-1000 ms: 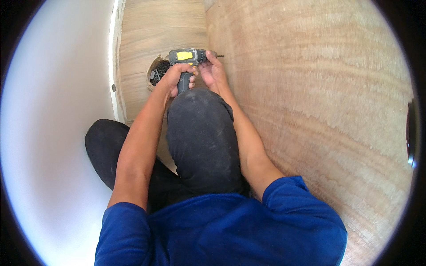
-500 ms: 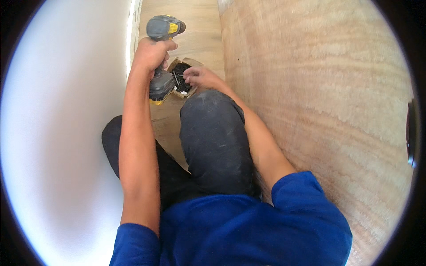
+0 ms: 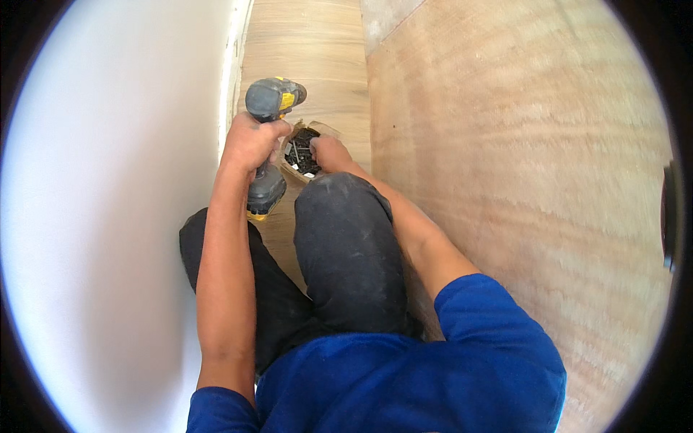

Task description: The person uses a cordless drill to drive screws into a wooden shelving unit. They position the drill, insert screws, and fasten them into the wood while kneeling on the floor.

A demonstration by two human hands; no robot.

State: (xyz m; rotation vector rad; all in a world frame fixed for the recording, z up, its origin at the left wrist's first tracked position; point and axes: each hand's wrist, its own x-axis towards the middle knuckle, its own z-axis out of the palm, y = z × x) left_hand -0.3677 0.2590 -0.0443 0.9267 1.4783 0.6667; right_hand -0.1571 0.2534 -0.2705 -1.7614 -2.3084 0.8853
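drill in one hand, screws under the other

left hand clenched round the grey-and-yellow cordless drill (beside the white wall); right hand reaches into the small torn cardboard box of dark screws on the floor, its grip hidden.

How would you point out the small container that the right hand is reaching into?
Between the white wall and the big plywood panel runs a strip of wood-look floor. On it, past the raised knee, sits a small cardboard box of dark screws. The right hand dips into it, beside the grey-and-yellow drill in the left hand.
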